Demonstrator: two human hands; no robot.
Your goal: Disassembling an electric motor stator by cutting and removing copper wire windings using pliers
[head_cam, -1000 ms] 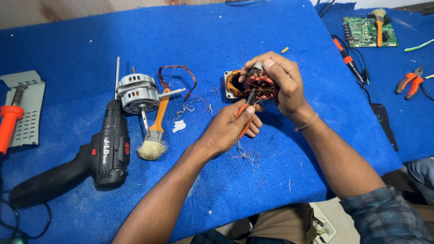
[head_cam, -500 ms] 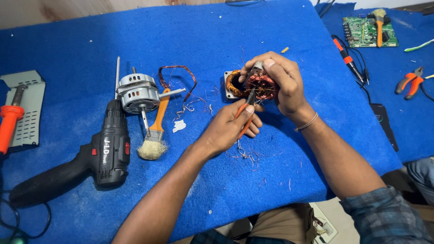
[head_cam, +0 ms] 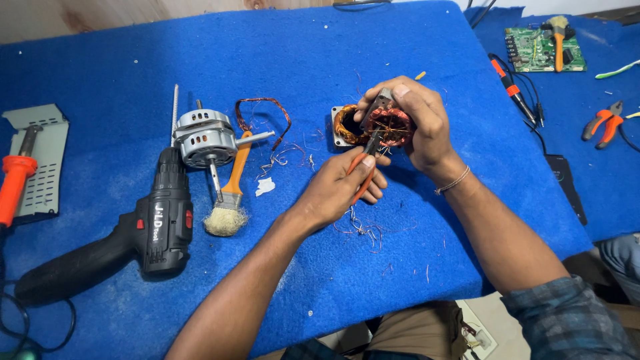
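I see the right hand wrapped over a motor stator with copper windings, fingers clenched around its far side so the open winding face tilts toward the other hand; the stator sits just above the blue cloth near the middle of the bench, its near corner seemingly resting on it. The left hand is closed around a small pair of orange-handled pliers, nose pushed up into the copper coil, which I judge is why the stator is braced so firmly: the grip gives the tool something steady to pull against. Loose copper wire scraps lie on the cloth just below both hands, and a longer copper wire bundle loops beside the brush. To the left, well apart from the hands, I count one motor housing with its shaft, one orange-handled brush lying touching it, one black cordless drill, one grey metal plate and one orange-handled tool across it. On the right I count one green circuit board with a second brush on it, one orange screwdriver, and a second pair of pliers, larger than the first.
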